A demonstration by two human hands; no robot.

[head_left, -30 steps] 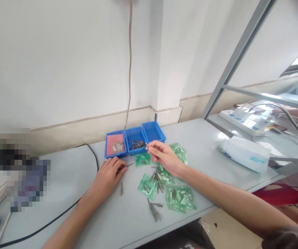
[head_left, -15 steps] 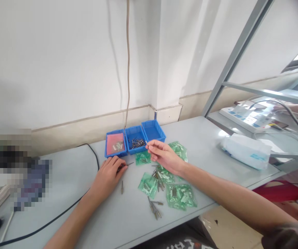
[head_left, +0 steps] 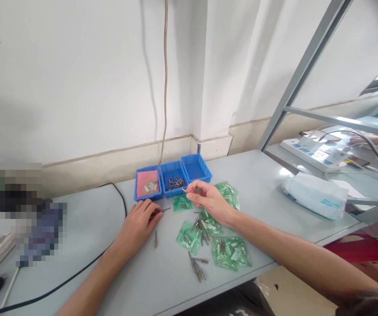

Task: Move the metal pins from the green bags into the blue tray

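Grey bench [head_left: 274, 184]: middle blue bin [head_left: 169, 163] holds dark pins [head_left: 175, 182]; our right hand [head_left: 208, 199] pinches one pin [head_left: 184, 190], long axis level, tip leftward.

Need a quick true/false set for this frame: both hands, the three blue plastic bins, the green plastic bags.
1. The right hand pinches a thin metal pin at its fingertips. True.
2. The left hand is raised above the bins. False: it rests on the grey table, fingertips holding a second pin.
3. The middle blue plastic bin holds dark metal pins. True.
4. The green plastic bags lie inside a bin. False: they lie on the table in front of the bins.
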